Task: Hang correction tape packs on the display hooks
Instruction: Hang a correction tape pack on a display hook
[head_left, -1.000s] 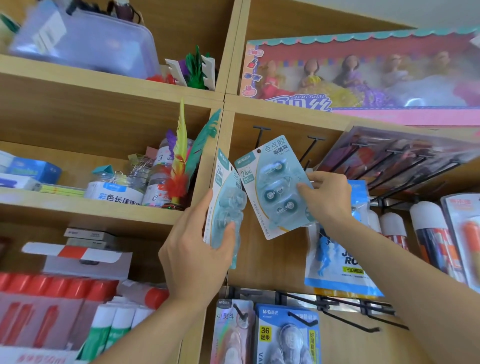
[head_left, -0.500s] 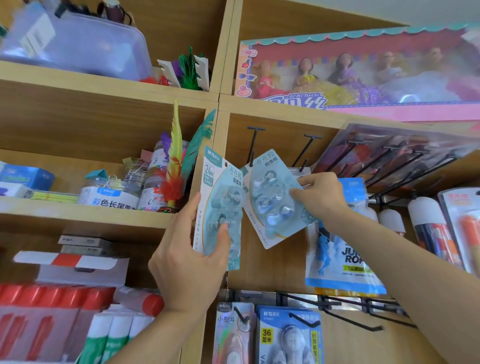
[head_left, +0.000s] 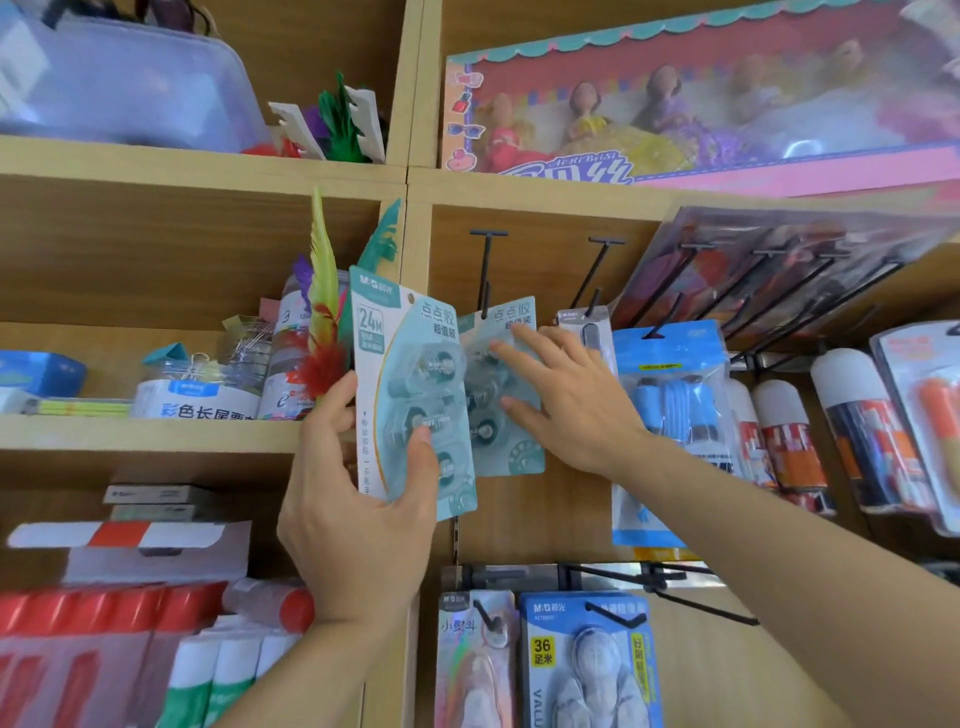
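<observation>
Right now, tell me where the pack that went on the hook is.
In the head view, the hung pack hangs from the leftmost upper hook, centre frame, between the pack in the left hand and the right hand resting on it.

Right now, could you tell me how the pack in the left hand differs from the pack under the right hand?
The held pack is off any hook, gripped at its lower part by the left hand; the hung pack sits on the black hook, with the right hand spread open against it. The held pack is nearer the camera and overlaps the hung pack's left edge. Both are the same teal three-roll card.
</observation>
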